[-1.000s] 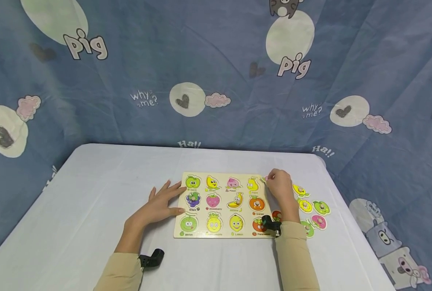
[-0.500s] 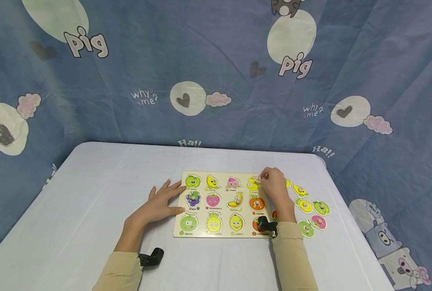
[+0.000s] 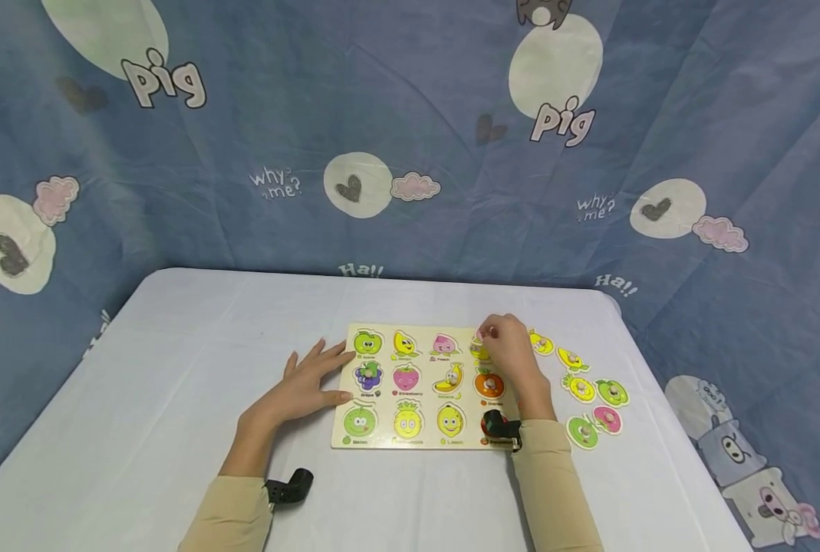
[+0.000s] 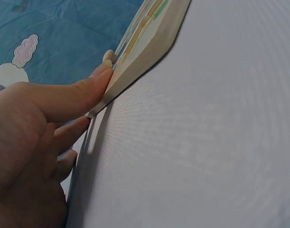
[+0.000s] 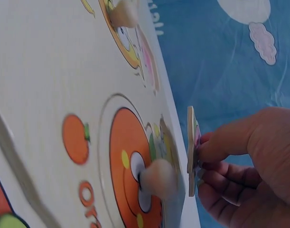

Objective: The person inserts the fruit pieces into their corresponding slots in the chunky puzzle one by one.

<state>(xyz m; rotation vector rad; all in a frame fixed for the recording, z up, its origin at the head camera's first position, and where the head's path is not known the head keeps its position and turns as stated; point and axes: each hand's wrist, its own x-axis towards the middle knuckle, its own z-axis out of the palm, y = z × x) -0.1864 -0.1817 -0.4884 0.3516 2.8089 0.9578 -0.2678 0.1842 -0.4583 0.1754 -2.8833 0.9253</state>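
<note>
A wooden fruit puzzle board (image 3: 429, 429) lies on the white table. My left hand (image 3: 306, 389) touches its left edge with fingers spread; in the left wrist view the thumb (image 4: 83, 97) presses against the board's side. At the top right corner my right hand (image 3: 512, 349) pinches a pink fruit puzzle piece (image 3: 479, 335) above the pear slot. The right wrist view shows this piece (image 5: 191, 147) edge-on, raised off the board; its printed face is mostly hidden. Knobbed grape (image 3: 368, 376), banana (image 3: 449, 378) and orange (image 3: 489, 385) pieces sit in their slots.
Several loose pieces lie right of the board: a yellow pear (image 3: 541, 343), a yellow mango-like piece (image 3: 571, 359), a pineapple (image 3: 579, 388), a green apple (image 3: 613, 392), a pink piece (image 3: 607, 419) and a green melon (image 3: 583, 432). A blue printed cloth (image 3: 410, 92) hangs behind.
My right hand has moved left from the board's right edge to over the pear slot, carrying the pink piece. The pear piece has come into sight behind it. My left hand stays put.
</note>
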